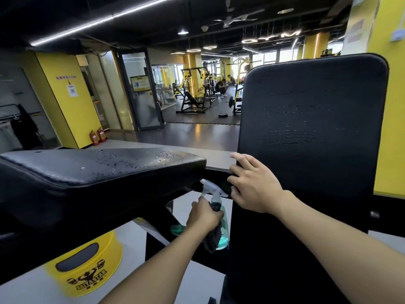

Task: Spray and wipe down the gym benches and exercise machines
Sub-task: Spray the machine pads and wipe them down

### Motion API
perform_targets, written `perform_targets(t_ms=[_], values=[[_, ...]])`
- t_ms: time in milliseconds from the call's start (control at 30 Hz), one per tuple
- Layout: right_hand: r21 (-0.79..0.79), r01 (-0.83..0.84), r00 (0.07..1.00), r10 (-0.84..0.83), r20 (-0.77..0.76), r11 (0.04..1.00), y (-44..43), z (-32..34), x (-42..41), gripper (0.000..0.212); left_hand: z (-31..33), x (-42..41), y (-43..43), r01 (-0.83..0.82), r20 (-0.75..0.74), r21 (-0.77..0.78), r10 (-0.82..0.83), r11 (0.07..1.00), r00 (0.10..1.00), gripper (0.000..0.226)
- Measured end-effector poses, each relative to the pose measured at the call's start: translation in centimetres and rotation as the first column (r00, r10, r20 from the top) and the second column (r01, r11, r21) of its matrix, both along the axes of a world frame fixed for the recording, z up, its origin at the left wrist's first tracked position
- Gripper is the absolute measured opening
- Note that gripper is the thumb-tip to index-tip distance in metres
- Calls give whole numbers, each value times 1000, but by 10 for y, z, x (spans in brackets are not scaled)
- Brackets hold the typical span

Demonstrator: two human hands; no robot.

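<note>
Head view. At right, an upright black back pad [311, 119], tall with rounded corners, matte, crossed by faint horizontal streaks and fine pale specks. At left, a flat black seat pad [98, 170], thick, with a stitched seam along the edge, glossy on top and dotted with droplets, densest toward its right end. Between the two pads and lower down, a spray bottle [222, 224]: white trigger head on top, clear body, blue-green liquid showing through the wall; level hard to judge behind the fingers. Clamped round the bottle's neck, the left hand [205, 216], fingers curled, with a dark cloth [213, 240] bunched in the same grip and hanging beside the bottle. Bottle upright, just under the seat pad's right end, touching neither pad as far as can be told. Laid on the back pad's lower left edge, the right hand [252, 185], fingers spread apart and only lightly bent, tips reaching the rim, holding nothing else. Below the seat pad, a yellow drum [87, 266] with a black strongman logo and a dark oval recess. Farther off, two red fire extinguishers [97, 136] standing side by side at the foot of a yellow wall; yellow-framed machines [197, 91] across the dark floor; a weight plate [223, 115] lying flat near them.
</note>
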State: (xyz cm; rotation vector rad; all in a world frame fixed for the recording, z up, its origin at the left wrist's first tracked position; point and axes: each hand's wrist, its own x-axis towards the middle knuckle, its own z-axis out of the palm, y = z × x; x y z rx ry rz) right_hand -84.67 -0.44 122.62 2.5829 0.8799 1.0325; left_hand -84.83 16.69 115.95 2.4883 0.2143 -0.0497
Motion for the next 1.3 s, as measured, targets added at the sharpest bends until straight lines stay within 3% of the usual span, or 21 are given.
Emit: perform_targets(t_ms=[100, 167, 233, 300, 400, 500, 600, 667, 733, 833, 900, 967, 1033, 1100, 1200, 1300], values=[[54, -23, 999, 25, -44, 998, 2, 5, -3, 34, 15, -9, 2, -1, 40, -45, 3, 999, 999, 59], [201, -48, 988, 75, -132, 978, 5, 10, -8, 41, 27, -17, 0, 42, 87, -95, -34, 995, 996, 47], [484, -59, 940, 211, -267, 873, 11, 18, -18, 51, 46, -26, -3, 123, 178, -148, -96, 981, 979, 26], [729, 16, 836, 391, -385, 685, 22, 30, -32, 52, 74, -35, -7, 163, 293, -252, -85, 954, 952, 18], [874, 99, 686, 603, -406, 476, 41, 50, -52, 43, 120, -46, -12, 202, 368, -567, 26, 798, 929, 13], [943, 79, 617, 727, -300, 322, 56, 73, -63, 46, 154, -51, -12, 219, 352, -746, 94, 629, 931, 12], [948, -54, 637, 741, -210, 315, 65, 93, -69, 47, 180, -52, -7, 182, 258, -895, 140, 406, 956, 49], [932, -108, 649, 735, -197, 345, 70, 96, -69, 47, 193, -54, 0, 158, 194, -927, 72, 341, 978, 69], [939, -110, 665, 727, -174, 325, 77, 100, -69, 47, 204, -59, 7, 137, 173, -898, 49, 417, 984, 82], [960, -130, 736, 673, -74, 249, 88, 110, -70, 47, 220, -78, 18, 99, 174, -732, 45, 674, 984, 92], [970, -126, 767, 640, -37, 206, 93, 119, -65, 46, 239, -102, 29, 145, 278, -495, -2, 857, 960, 74], [983, -77, 764, 643, -50, 168, 98, 128, -55, 46, 259, -119, 44, 179, 466, -230, -53, 957, 883, 49], [989, -14, 751, 655, -86, 146, 106, 136, -45, 52, 279, -136, 64, 162, 638, -115, -52, 980, 768, 25], [991, 58, 726, 677, -126, 121, 117, 145, -42, 57, 296, -148, 87, 56, 713, -43, -8, 998, 701, 18], [970, 186, 667, 706, -240, 155, 136, 154, -37, 51, 301, -158, 114, -97, 670, 57, 34, 994, 741, 19], [929, 355, 593, 743, -311, 104, 150, 159, -28, 26, 291, -160, 125, -242, 570, 263, 52, 934, 820, 19]])
